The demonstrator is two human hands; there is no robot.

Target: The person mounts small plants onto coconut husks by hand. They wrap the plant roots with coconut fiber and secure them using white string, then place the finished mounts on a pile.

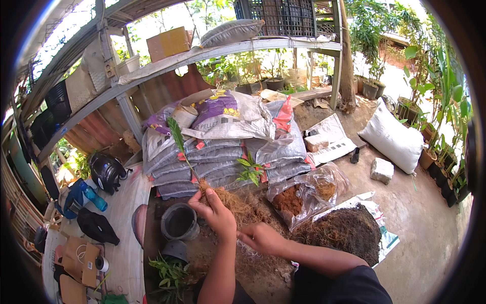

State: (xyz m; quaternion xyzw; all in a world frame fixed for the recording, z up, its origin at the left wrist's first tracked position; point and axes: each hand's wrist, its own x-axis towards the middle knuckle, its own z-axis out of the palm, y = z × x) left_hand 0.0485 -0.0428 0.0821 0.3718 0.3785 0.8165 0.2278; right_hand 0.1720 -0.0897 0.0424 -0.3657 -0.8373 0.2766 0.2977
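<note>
My left hand [215,213] pinches the base of a young plant [177,133] with one long green leaf and a thin stem. Brown coir fibre [229,201] is bunched around the plant's lower end and hangs to the right of the fingers. Just below and to the right, my right hand [262,238] is closed, with a pale strand at its fingertips. Loose white thread [246,249] lies tangled under that hand. An upright black plastic pot [179,222] stands left of my left wrist, and a smaller pot [175,250] lies tipped beside it.
Stacked filled sacks [216,152] rise ahead. Dark potting soil [345,231] is heaped on an opened sack at right, near a plastic bag [303,193] of brown material. Leafy seedlings [171,275] sit low at left. A thread spool [101,263] and helmet [107,173] rest on the left sheet.
</note>
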